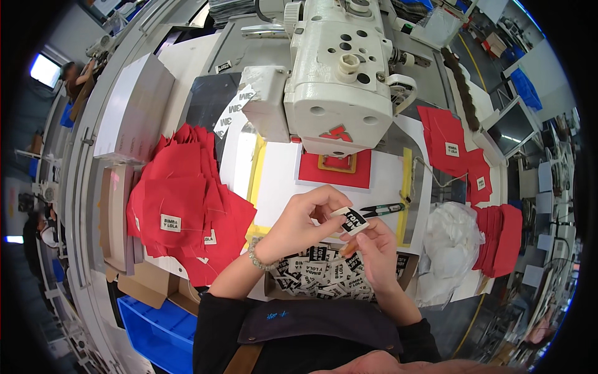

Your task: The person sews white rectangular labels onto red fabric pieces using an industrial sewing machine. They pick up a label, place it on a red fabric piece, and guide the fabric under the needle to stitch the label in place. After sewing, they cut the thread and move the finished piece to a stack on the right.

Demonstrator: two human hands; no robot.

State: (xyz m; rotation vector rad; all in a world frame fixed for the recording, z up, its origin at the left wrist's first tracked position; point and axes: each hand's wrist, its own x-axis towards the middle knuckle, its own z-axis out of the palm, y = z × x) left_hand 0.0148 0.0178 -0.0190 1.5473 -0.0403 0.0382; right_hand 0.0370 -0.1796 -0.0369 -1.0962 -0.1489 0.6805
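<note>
In front of the sewing machine, my left hand pinches a small black-and-white fabric label between thumb and fingers. The fingertips of my right hand are closed on the label's lower right edge. Something small and orange-brown shows at my right fingers; I cannot tell what it is. Below both hands lies an open box of many loose labels. Just beyond my right hand, dark thread snips rest on the white work surface. A red fabric piece lies under the machine's yellow-edged clamp frame.
The white sewing machine stands straight ahead. At left are a heap of labelled red pieces, a white box and a blue crate. At right sit red pieces, a stacked red pile and a clear plastic bag.
</note>
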